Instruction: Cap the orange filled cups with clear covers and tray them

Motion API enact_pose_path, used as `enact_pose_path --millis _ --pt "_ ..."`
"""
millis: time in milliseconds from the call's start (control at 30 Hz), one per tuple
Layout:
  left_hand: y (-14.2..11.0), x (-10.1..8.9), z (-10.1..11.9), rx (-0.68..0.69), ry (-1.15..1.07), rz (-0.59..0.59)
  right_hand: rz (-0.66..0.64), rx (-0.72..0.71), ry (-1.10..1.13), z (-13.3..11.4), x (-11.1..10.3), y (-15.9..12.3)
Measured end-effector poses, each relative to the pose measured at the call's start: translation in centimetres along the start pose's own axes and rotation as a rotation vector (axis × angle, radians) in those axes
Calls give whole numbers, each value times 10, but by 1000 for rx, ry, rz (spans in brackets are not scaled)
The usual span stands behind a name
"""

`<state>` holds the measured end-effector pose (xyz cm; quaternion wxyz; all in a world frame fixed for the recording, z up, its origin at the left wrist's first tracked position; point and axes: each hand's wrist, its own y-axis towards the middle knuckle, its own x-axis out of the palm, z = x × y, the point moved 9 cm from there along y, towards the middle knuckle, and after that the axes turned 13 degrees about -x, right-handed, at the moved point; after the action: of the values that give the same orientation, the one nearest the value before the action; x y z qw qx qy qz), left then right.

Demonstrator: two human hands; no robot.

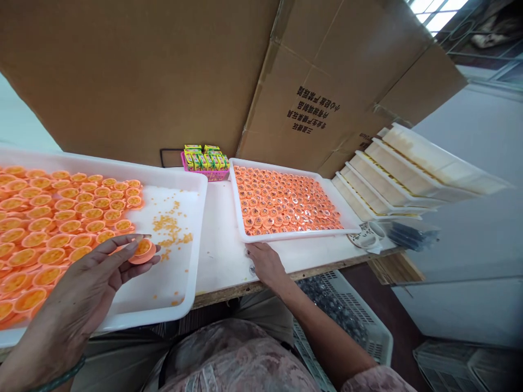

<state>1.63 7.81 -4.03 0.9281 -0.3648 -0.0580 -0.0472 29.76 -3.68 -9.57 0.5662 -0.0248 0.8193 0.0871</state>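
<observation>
The left hand (92, 277) pinches an orange cup (144, 258) mouth-up above the white tray (201, 218), likely keeping its yellow pieces (142, 247) in; the separate right hand (267, 264) crosses the bench (223, 261) front edge, grip unclear.

Pale wall (469, 239), dark floor (402, 310) — bright window (443, 23) top right.
</observation>
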Motion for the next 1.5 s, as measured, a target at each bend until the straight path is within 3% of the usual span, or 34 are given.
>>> enact_pose_path --millis 167,333,533,633,767,967,1133,1267,1367,1500 --pt "-5 1 2 17 0 3 -31 17 15 6 14 3" --pt "-5 2 2 20 -13 2 -19 127 119 16 17 4" --pt "-1 0 0 20 -9 -22 3 159 145 16 16 3" --pt "1 -1 0 28 -31 -39 24 139 263 4 11 3" --pt "1 3 -1 19 -19 -57 150 138 638 -19 -7 10" --pt "-3 11 -2 10 13 -97 264 240 1184 -49 -24 45" --pt "-6 15 -2 21 66 -141 249 138 1337 -80 -33 80" --pt "-7 17 -3 21 87 -178 154 1 1391 -106 -36 97" --pt "-7 17 -2 29 83 -193 104 24 1434 -112 -29 102" --pt "-8 19 -2 26 87 -201 156 91 1494 -109 -21 106"
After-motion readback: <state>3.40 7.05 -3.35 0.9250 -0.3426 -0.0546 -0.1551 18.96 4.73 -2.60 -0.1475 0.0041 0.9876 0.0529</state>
